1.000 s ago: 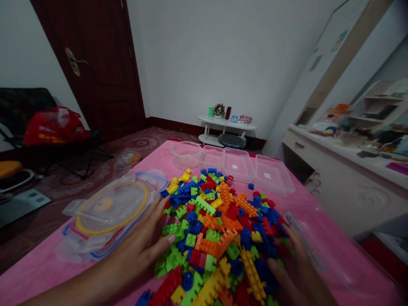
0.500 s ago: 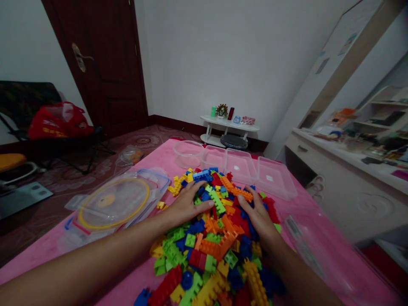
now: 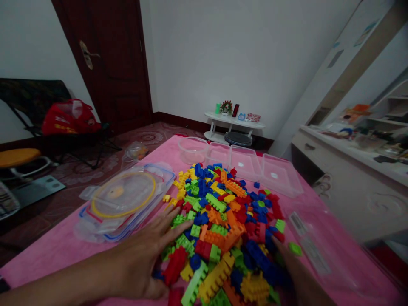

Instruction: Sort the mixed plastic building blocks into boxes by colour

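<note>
A wide heap of toy building bricks (image 3: 219,231) in red, blue, green, yellow and orange lies on the pink cloth. Against the heap's left side rests my left hand (image 3: 148,250), its fingers spread and stretched over the outer bricks, gripping none of them. At the lower right edge, my right hand (image 3: 291,265) lies in shadow alongside dark blue bricks. One of its fingers reaches forward along the heap; the others are mostly hidden. A loose green brick (image 3: 295,249) sits just right of that hand.
Clear plastic containers stand along the far edge: a round tub (image 3: 192,149) and several rectangular boxes, including one box (image 3: 282,176) at the right. Stacked clear lids (image 3: 126,199) lie left of the heap. Clear plastic packaging (image 3: 334,250) lies right, on the pink cloth (image 3: 41,267).
Both hands have drawn back toward me from the far part of the heap, the left to its near left side, the right to its near right. Bricks on top look more spread out.
</note>
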### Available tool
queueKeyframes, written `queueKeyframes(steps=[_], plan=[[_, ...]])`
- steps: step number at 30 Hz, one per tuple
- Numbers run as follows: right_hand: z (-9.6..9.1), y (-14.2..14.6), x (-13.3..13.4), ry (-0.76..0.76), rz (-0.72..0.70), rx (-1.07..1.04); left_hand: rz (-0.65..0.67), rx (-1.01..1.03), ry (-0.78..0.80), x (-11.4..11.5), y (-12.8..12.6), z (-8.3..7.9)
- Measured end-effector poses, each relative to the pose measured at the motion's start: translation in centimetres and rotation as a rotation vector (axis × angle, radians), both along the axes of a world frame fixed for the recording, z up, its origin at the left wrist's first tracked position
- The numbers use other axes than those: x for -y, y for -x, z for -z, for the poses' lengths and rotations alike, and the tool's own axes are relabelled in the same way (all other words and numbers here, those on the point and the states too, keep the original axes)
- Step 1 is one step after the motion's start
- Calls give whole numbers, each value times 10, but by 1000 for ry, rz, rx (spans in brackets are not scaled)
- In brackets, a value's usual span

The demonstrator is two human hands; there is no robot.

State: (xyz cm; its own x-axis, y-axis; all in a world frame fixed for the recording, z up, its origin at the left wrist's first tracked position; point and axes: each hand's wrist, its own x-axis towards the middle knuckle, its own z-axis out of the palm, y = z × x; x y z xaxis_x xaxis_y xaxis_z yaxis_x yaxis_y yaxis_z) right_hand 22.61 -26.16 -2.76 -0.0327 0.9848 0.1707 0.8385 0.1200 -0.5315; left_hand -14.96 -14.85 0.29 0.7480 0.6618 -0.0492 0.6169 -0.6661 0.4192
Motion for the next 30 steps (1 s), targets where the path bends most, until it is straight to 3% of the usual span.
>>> queueKeyframes(steps=[4, 10, 13, 18, 22, 25, 28, 30], plan=[[11, 14, -31, 30, 10, -154, -42, 65, -62, -18, -39, 11], [-8, 40, -71, 96, -18, -539, -164, 156, -45, -46, -75, 13], [-8, 52, -84, 136, 12, -734, -183, 266, -70, -56, -87, 17], [-18, 69, -111, 105, 60, -1026, -112, 506, -31, -75, -105, -2], [-55, 61, -123, -20, 29, -771, -103, 440, -2, -85, -100, -34], [-77, 44, -106, -41, -28, -398, -23, 276, -46, -77, -77, -57], [-76, 37, -66, -157, -61, -23, 58, 135, 22, -53, -46, -71], [-62, 43, -37, -251, -196, 125, 149, 73, 147, -33, -28, -70]])
